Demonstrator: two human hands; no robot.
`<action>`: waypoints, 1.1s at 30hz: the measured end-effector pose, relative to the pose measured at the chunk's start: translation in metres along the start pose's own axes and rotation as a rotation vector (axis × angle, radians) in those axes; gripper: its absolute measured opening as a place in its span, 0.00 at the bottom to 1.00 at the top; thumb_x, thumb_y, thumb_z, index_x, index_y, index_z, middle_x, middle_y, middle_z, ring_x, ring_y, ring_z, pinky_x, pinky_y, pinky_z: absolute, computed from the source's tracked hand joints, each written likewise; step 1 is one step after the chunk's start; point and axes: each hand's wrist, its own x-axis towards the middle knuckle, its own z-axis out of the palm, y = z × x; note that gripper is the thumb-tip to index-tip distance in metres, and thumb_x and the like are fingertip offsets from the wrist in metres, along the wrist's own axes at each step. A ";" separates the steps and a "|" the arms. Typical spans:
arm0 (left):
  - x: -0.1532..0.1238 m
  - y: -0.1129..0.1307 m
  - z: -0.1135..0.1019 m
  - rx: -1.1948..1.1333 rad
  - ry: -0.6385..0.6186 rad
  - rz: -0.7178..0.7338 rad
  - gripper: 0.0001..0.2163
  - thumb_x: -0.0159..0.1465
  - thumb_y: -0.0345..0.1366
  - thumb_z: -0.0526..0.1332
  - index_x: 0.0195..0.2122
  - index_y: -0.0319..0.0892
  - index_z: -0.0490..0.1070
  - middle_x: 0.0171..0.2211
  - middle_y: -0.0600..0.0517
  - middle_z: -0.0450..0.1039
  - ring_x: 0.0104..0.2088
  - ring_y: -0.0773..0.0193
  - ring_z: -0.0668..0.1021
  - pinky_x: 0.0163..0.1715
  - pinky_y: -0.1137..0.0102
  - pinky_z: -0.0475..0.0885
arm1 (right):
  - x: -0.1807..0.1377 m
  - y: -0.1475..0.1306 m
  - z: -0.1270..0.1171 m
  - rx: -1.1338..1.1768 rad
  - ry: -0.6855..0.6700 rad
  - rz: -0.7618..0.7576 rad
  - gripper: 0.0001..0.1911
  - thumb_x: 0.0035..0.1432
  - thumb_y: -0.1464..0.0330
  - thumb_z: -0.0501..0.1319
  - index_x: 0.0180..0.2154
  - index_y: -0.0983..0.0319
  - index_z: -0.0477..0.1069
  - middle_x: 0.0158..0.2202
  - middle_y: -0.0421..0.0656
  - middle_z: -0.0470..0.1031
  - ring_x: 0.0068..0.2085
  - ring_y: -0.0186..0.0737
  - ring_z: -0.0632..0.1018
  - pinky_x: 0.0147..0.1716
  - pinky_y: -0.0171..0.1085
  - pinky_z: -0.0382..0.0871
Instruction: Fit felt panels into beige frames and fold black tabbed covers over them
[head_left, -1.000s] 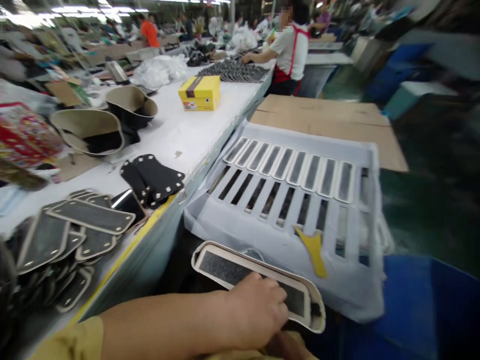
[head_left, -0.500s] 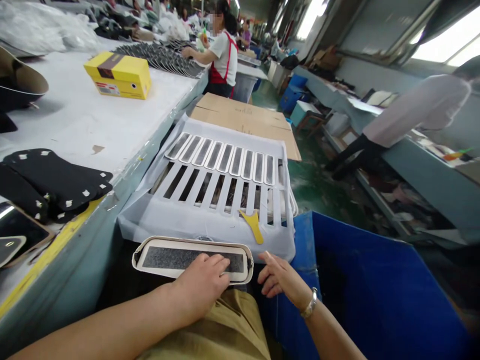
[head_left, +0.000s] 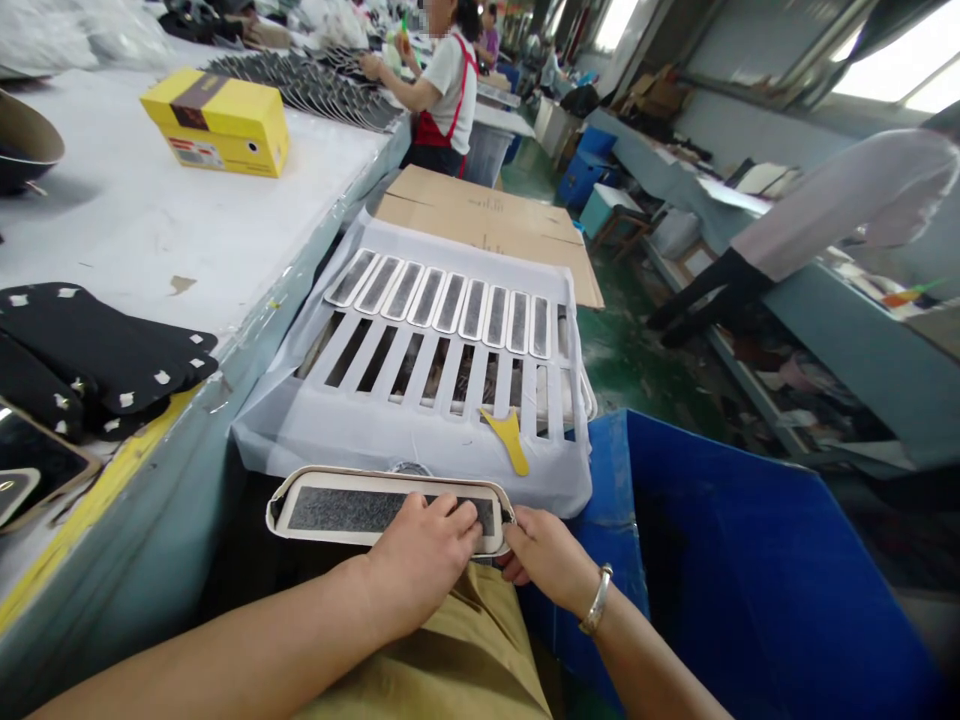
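Observation:
A cream-edged flat panel [head_left: 337, 505] with a grey textured centre lies across my lap. My left hand [head_left: 424, 555] presses down on its right half, fingers curled over the grey strip. My right hand [head_left: 547, 555] pinches the panel's right end, a metal bracelet on its wrist. Just beyond stands a white slotted tray [head_left: 375, 440] holding a row of similar grey strips [head_left: 450, 300]. A yellow scraper [head_left: 510, 440] rests on the tray's near edge.
The long white table [head_left: 150, 240] at left carries black padded pieces [head_left: 97, 350] and a yellow box [head_left: 217, 120]. A blue bin [head_left: 750, 570] sits at my right. Cardboard [head_left: 487, 220] lies behind the tray. A person in a red apron works further along; another's sleeve reaches in at far right.
My view has swung right and steadied. My right hand came in and took hold of the panel's right end; my left hand stayed pressed on it.

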 end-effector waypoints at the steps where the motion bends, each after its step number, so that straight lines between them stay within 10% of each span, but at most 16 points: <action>1: 0.001 0.000 0.001 0.002 0.006 0.004 0.14 0.62 0.34 0.55 0.50 0.44 0.65 0.46 0.46 0.67 0.45 0.56 0.67 0.35 0.63 0.63 | -0.001 -0.001 0.000 0.030 -0.001 0.010 0.09 0.56 0.66 0.49 0.29 0.63 0.63 0.25 0.43 0.74 0.24 0.38 0.77 0.20 0.33 0.71; 8: 0.001 0.007 0.008 0.068 0.020 -0.054 0.14 0.66 0.35 0.50 0.51 0.45 0.65 0.48 0.47 0.67 0.44 0.58 0.67 0.33 0.64 0.62 | -0.007 0.001 -0.006 0.255 -0.030 0.044 0.19 0.59 0.55 0.48 0.31 0.64 0.64 0.26 0.43 0.74 0.24 0.39 0.78 0.23 0.35 0.72; 33: -0.004 0.003 0.012 0.014 0.057 -0.069 0.15 0.66 0.35 0.49 0.53 0.44 0.64 0.51 0.45 0.65 0.46 0.57 0.66 0.37 0.61 0.61 | 0.006 -0.016 -0.005 0.037 -0.061 0.175 0.15 0.57 0.68 0.46 0.23 0.64 0.64 0.18 0.44 0.74 0.15 0.34 0.73 0.12 0.28 0.64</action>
